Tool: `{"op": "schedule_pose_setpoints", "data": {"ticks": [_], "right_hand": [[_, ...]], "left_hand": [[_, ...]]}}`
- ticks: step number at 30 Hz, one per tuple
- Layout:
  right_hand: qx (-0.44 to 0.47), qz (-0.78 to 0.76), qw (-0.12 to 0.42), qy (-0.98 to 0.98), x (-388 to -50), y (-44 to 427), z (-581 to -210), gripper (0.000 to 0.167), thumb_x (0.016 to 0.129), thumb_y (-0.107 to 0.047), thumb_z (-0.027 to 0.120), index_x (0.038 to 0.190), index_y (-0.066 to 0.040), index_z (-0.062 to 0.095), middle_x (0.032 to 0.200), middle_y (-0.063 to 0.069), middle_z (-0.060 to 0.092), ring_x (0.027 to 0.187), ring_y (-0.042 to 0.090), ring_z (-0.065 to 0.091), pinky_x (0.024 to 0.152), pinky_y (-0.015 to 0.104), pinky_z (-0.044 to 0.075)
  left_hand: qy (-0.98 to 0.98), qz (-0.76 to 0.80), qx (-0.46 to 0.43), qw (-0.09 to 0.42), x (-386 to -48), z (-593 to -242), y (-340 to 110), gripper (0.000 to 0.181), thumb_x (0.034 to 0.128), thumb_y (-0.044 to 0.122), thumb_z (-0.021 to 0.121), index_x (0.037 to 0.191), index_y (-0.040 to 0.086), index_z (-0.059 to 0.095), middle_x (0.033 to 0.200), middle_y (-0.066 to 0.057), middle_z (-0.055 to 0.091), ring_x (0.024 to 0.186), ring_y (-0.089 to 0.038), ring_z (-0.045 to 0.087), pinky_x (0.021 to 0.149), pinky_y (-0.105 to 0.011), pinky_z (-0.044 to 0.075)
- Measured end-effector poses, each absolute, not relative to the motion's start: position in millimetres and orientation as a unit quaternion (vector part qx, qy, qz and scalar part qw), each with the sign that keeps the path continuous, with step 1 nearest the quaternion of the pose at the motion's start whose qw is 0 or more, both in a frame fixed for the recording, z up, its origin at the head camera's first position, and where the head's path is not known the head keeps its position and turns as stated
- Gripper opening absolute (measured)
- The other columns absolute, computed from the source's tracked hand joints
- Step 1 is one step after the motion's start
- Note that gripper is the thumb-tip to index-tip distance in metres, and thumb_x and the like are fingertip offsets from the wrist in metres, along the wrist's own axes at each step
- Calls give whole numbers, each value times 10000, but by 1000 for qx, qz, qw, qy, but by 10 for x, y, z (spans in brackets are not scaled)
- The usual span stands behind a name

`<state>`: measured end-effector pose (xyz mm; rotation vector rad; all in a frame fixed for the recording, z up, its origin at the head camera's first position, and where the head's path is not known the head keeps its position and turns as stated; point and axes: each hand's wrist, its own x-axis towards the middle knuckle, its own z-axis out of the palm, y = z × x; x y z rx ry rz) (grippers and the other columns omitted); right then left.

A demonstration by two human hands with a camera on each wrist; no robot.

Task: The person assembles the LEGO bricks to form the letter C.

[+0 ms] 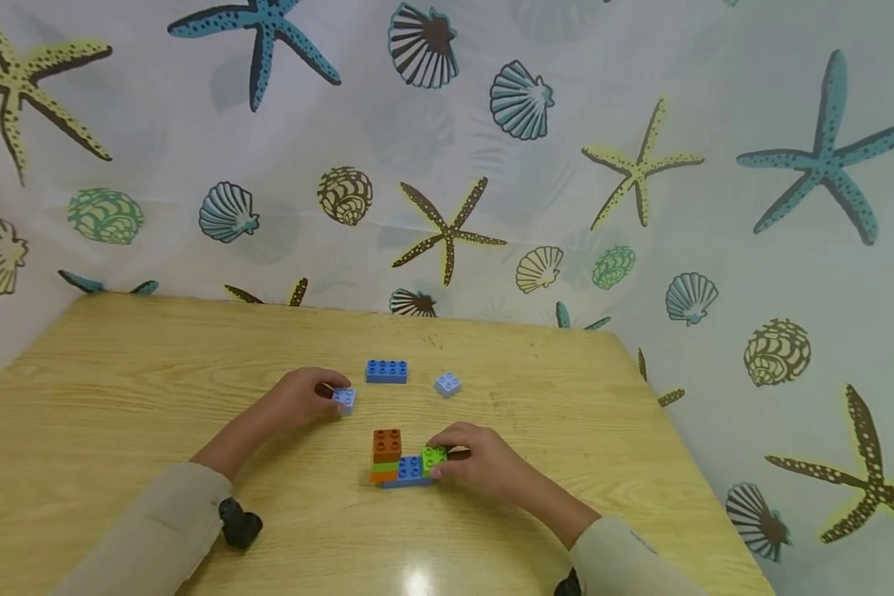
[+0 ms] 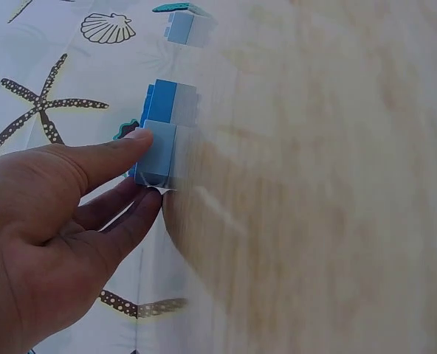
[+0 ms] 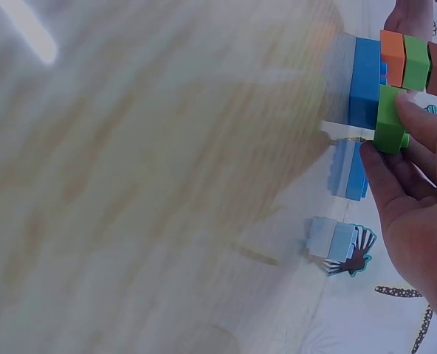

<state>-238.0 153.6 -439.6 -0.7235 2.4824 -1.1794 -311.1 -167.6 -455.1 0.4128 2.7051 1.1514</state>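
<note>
The brick (image 1: 434,458) in my right hand (image 1: 484,462) is lime green, at three o'clock on a blue base brick (image 1: 409,479). At nine o'clock on that base I see an orange brick (image 1: 383,478), a lime layer (image 1: 385,468), then a rusty-brown top brick (image 1: 386,445). From there, at ten-thirty, my left hand (image 1: 305,396) has a pale-blue brick (image 1: 344,401); a deeper-blue brick (image 1: 386,372) shows near twelve, a light-blue brick (image 1: 448,384) at one. My sleeves (image 1: 156,521) are beige. The table (image 1: 119,364) is grained yellow-tan; the white cloth (image 1: 432,149) carries teal, yellow and brown starfish and shells.
</note>
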Motion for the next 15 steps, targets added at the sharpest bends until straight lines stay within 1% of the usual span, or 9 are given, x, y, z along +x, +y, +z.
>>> {"op": "schedule_pose_setpoints", "data": {"ticks": [9, 15], "right_hand": [[-249, -414, 150, 863, -2373, 1531, -4399, 311, 924, -169, 739, 1231, -129, 708, 1214, -13, 651, 1131, 149, 624, 946, 231, 544], [-251, -414, 149, 863, -2368, 1527, -4381, 310, 924, -172, 740, 1230, -137, 708, 1217, -16, 649, 1124, 143, 621, 948, 232, 543]], "left_hand": [[906, 390, 141, 81, -3088, -4537, -1688, 389, 933, 141, 730, 1284, -11, 655, 1221, -172, 666, 1055, -267, 615, 913, -446, 531], [911, 381, 140, 76, -3072, -4514, -1710, 377, 949, 160, 713, 1288, 2, 661, 1255, -174, 658, 1086, -267, 603, 967, -478, 513]]}}
